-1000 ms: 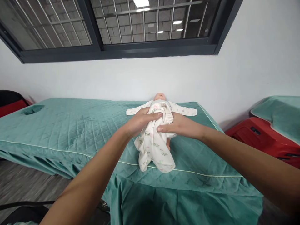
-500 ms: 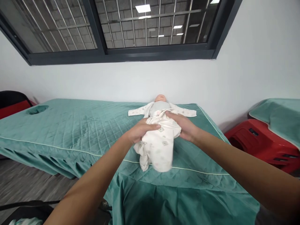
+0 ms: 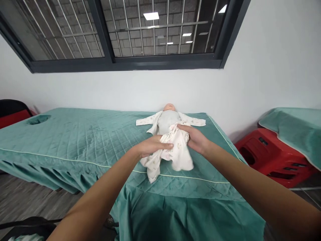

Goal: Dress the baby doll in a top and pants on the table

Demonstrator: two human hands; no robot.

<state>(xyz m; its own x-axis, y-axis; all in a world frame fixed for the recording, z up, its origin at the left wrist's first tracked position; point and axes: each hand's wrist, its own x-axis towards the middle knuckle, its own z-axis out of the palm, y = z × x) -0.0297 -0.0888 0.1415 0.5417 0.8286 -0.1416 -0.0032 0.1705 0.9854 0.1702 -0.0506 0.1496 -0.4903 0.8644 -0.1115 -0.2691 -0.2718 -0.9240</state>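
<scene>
The pants (image 3: 179,149) are bunched over the doll's lower body, one leg falling toward six o'clock. Both hands are clamped on the cloth: the left hand (image 3: 152,146) at nine o'clock, the right hand (image 3: 197,138) at two. The doll (image 3: 167,121) lies face up toward twelve. Its top (image 3: 147,120) is spread open, sleeves toward nine and three, front unclosed. The pants seem not yet fitted; whether any foot is inside is hidden. Beneath lies the bed (image 3: 82,137).
</scene>
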